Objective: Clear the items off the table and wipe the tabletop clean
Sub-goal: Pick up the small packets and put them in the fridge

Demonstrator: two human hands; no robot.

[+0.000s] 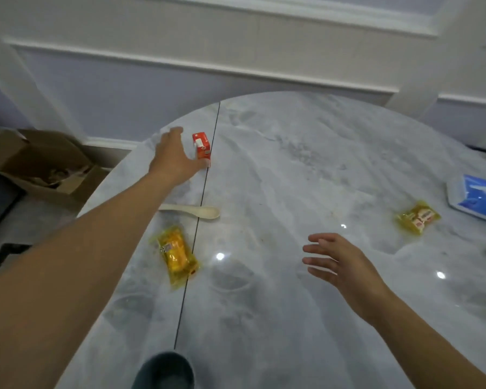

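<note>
Because the red carton [201,145] stands upright near the far left edge of the bench [292,169], I stretch my left grip [173,160] beside it, fingers spread, not yet closed. My right grip [341,263] hovers empty, fingers apart, free, I judge, for the nearer yellow packet [417,217].

This looks like a dining room in a home: a round, glossy table [292,164] topped in grey-white marble, with a thin dark seam [197,228] across it, stands against a pale lilac wall [152,91] panelled with white mouldings [208,66] and a white skirting board [110,142]. On it lie everyday snack things: a small red drink carton [201,146] near the far left edge, a pale spoon [205,212] and a yellow snack packet [176,255] by the left edge, a 2nd yellow packet [417,217] and a blue soft pack [480,196] toward the right edge. An open cardboard box [40,161] sits on the floor [17,220] beyond the left edge.
</note>
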